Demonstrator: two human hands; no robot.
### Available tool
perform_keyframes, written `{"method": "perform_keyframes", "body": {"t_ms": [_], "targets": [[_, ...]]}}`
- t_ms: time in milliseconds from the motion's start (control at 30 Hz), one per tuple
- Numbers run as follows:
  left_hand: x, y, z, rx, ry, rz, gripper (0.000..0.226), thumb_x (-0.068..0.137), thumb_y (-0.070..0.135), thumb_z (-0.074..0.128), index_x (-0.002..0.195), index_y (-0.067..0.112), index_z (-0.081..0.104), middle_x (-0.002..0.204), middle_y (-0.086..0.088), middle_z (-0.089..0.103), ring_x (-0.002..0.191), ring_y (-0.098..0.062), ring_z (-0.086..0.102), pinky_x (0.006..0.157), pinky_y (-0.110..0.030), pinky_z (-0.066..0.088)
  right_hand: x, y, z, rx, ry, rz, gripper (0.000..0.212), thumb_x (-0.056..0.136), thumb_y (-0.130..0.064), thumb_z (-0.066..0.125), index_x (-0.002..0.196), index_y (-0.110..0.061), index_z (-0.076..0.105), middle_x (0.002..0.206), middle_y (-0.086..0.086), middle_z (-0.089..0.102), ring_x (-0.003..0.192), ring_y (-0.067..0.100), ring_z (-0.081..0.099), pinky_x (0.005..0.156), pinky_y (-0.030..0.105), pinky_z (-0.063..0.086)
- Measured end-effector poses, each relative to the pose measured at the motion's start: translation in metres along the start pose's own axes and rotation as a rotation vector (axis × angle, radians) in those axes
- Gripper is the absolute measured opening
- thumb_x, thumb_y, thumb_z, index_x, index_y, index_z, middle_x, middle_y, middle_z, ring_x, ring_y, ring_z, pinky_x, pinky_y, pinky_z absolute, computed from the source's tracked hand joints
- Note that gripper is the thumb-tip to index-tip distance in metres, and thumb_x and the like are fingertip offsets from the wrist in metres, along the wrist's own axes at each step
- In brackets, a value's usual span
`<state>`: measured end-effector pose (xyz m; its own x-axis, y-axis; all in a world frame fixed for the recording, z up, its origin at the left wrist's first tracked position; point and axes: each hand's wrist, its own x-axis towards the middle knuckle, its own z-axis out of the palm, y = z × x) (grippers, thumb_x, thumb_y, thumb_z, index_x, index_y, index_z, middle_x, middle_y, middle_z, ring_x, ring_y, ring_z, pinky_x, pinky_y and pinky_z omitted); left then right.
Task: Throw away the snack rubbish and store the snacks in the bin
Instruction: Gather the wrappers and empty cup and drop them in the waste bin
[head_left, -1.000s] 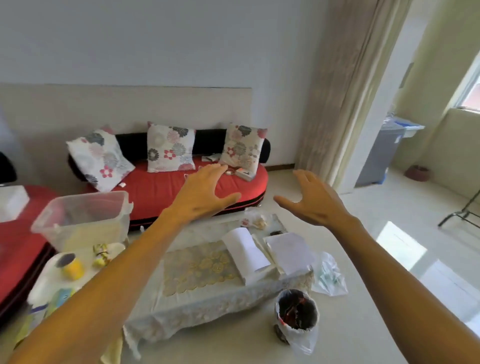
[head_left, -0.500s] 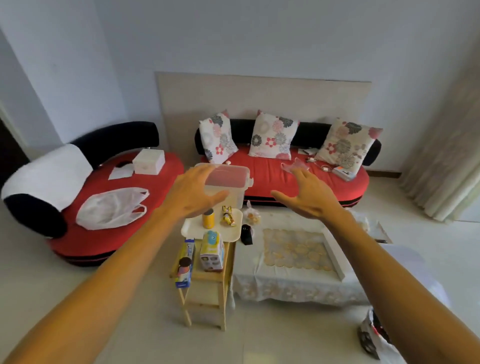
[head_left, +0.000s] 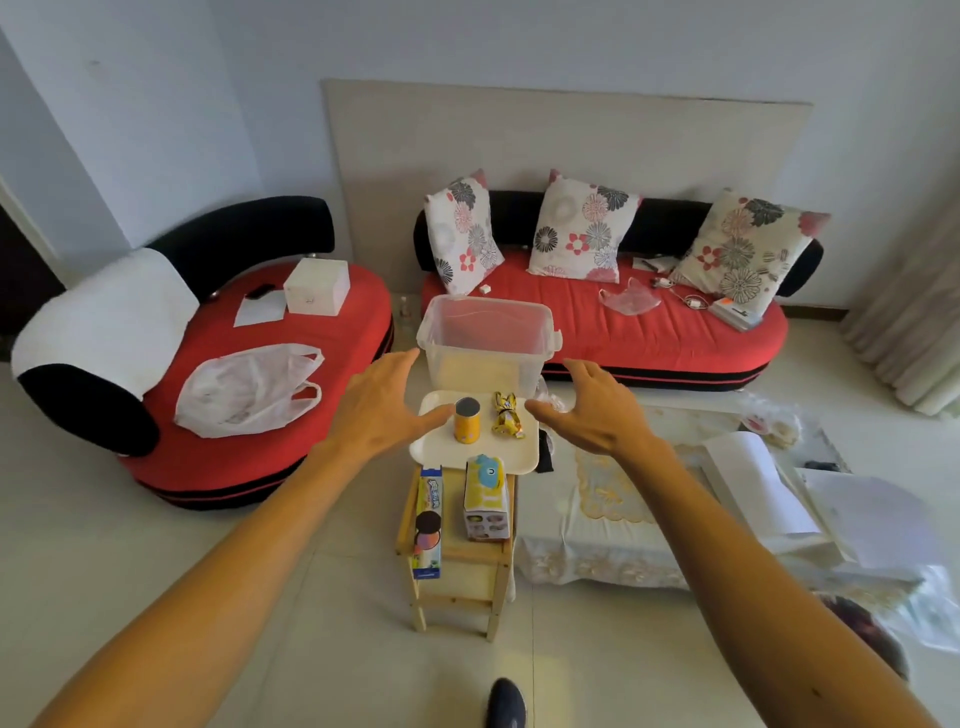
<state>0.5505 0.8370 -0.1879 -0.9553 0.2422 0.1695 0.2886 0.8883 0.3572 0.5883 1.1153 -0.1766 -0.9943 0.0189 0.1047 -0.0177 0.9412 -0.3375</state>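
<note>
Fingers of the left hand and the right hand are spread and hold nothing, one hand at each side of the white tray. On the tray, between the hands, an upright yellow can stands nearer the left hand and a yellow snack packet lies nearer the right. Behind the tray sits the open clear storage bin. A small wooden table carries the tray, with a cookie box and a yellow carton in front of it. A red sofa lies beyond.

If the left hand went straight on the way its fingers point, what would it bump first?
Probably the clear plastic bin: the left hand is open, fingers aimed at its near left corner. Depth is hard to judge, so it might pass just beside it.
</note>
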Motion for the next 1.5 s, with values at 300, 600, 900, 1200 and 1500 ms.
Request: {"method": "perform_keyframes", "body": {"t_ms": [300, 600, 900, 1200, 1500], "targets": [[0.125, -0.035, 0.097, 0.006, -0.175, -0.063, 0.128, 0.053, 0.094, 0.037, 0.153, 0.015, 0.026, 0.155, -0.005, 0.037, 0.14, -0.024, 0.038, 0.11, -0.042, 0.033, 0.135, 0.043, 0.1, 0.033, -0.139, 0.115, 0.089, 0.081, -0.076, 0.054, 0.143, -0.014, 0.04, 0.144, 0.007, 0.049, 0.128, 0.028, 0.049, 0.099, 0.044, 0.045], [0.224, -0.101, 0.226, -0.009, -0.328, -0.147, 0.109, 0.053, 0.09, 0.059, 0.14, 0.027, 0.041, 0.136, 0.001, 0.054, 0.118, -0.023, 0.056, 0.089, -0.045, 0.052, 0.243, 0.09, 0.229, 0.015, -0.284, 0.284, 0.088, 0.081, -0.073, 0.055, 0.141, -0.011, 0.04, 0.14, 0.011, 0.05, 0.124, 0.031, 0.051, 0.095, 0.044, 0.045], [0.273, -0.145, 0.371, -0.023, -0.455, -0.103, 0.104, 0.069, 0.065, 0.075, 0.15, 0.022, 0.028, 0.148, -0.002, 0.04, 0.127, -0.025, 0.048, 0.093, -0.039, 0.046, 0.307, 0.134, 0.377, 0.01, -0.333, 0.471, 0.082, 0.079, -0.071, 0.059, 0.129, -0.007, 0.045, 0.129, 0.013, 0.054, 0.119, 0.034, 0.051, 0.092, 0.043, 0.045], [0.282, -0.152, 0.377, -0.184, -0.354, -0.198, 0.077, 0.07, 0.046, 0.082, 0.132, 0.023, 0.044, 0.128, 0.005, 0.058, 0.106, -0.025, 0.062, 0.08, -0.041, 0.053, 0.305, 0.14, 0.4, 0.12, -0.271, 0.565, 0.038, 0.086, -0.038, 0.065, 0.107, -0.007, 0.055, 0.101, 0.011, 0.062, 0.093, 0.032, 0.06, 0.067, 0.034, 0.043], [0.291, -0.098, 0.272, -0.263, -0.3, -0.054, 0.077, 0.067, 0.054, 0.084, 0.124, 0.026, 0.04, 0.114, 0.006, 0.063, 0.09, -0.017, 0.061, 0.064, -0.028, 0.05, 0.262, 0.118, 0.28, 0.203, 0.014, 0.528, 0.038, 0.081, -0.04, 0.068, 0.107, -0.012, 0.063, 0.092, 0.007, 0.068, 0.077, 0.025, 0.063, 0.064, 0.038, 0.055]]}}
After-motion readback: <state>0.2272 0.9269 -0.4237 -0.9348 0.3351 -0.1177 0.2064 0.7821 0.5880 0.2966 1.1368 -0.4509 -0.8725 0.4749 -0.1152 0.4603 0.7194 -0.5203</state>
